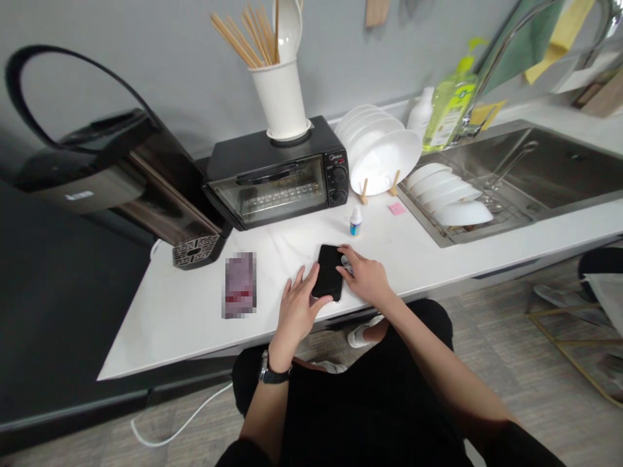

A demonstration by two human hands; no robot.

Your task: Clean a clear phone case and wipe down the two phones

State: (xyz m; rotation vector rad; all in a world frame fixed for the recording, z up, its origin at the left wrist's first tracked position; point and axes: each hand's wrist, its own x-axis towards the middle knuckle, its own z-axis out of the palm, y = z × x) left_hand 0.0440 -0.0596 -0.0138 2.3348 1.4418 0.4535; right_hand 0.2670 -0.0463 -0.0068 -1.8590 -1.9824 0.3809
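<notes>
A black smartphone lies flat on the white counter, its screen dark. My left hand holds it in place, the index finger at its left edge and the thumb along its lower edge, with the other fingers spread. At the phone's right side, my right hand has its thumb and fingers closed round a small whitish crumpled piece, mostly hidden, whose kind I cannot make out. Just behind the phone stands a small white bottle with a blue label. A pink packet lies farther right.
A pixelated purplish rectangle lies on the left. Behind it stand a black water dispenser and a toaster oven bearing a white utensil holder. Racked white plates stand beside the sink, which holds several bowls.
</notes>
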